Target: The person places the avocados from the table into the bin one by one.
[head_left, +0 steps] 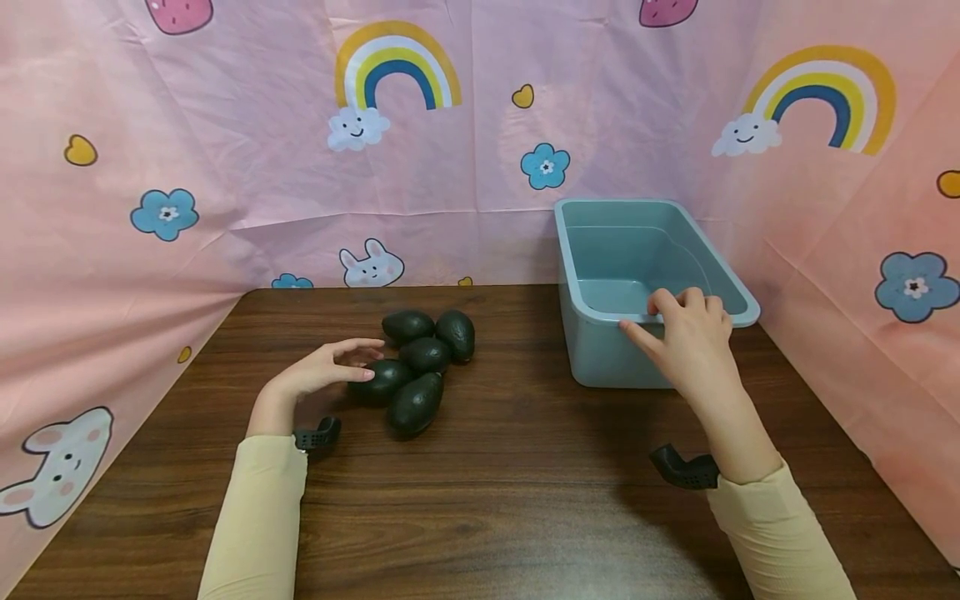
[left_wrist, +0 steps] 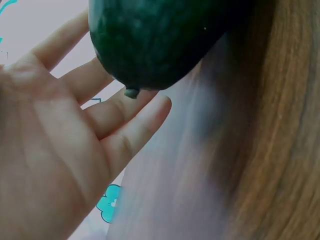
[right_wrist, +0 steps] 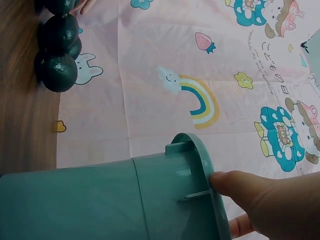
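Several dark green avocados lie clustered on the wooden table in the head view. My left hand (head_left: pixel 330 368) is at the cluster's left side, its thumb by the nearest avocado (head_left: pixel 382 382) and its fingers reaching past it. In the left wrist view, the fingers of the left hand (left_wrist: pixel 65 120) spread loosely behind an avocado (left_wrist: pixel 155 45) with a small stem; firm contact is not clear. My right hand (head_left: pixel 692 346) grips the near rim of a blue-green plastic bin (head_left: pixel 611 354). The right wrist view has its thumb on the outside of the bin's rim (right_wrist: pixel 205 165).
The bin stands at the table's back right, and its visible inside floor is bare. Pink patterned cloth (head_left: pixel 480 150) hangs behind the table (head_left: pixel 480 508) and along both sides. A black wrist mount (head_left: pixel 686 468) sticks out from each sleeve.
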Demonstrator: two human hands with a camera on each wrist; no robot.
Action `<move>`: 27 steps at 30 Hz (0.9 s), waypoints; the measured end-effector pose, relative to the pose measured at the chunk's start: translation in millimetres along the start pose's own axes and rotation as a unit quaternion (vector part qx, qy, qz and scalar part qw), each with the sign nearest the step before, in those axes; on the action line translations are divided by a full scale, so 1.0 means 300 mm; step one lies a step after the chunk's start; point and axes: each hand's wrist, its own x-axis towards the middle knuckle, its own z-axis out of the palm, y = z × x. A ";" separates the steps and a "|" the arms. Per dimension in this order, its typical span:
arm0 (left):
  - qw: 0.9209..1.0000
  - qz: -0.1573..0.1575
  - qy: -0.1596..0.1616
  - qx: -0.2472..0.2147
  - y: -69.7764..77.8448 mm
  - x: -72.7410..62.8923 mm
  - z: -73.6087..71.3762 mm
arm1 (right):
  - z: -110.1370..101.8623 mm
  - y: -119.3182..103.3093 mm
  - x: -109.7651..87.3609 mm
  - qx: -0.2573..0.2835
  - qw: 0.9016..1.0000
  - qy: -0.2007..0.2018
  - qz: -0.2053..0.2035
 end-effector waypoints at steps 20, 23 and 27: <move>0.998 -0.038 -0.013 0.051 -0.010 -0.004 0.005 | 0.028 -0.012 0.003 -0.019 0.999 0.034 0.023; 0.998 -0.031 -0.020 0.047 -0.011 -0.002 0.004 | 0.032 -0.012 0.003 -0.020 0.999 0.039 0.021; 0.998 -0.031 -0.024 0.045 -0.012 0.000 0.003 | 0.036 -0.011 0.004 -0.022 0.999 0.041 0.021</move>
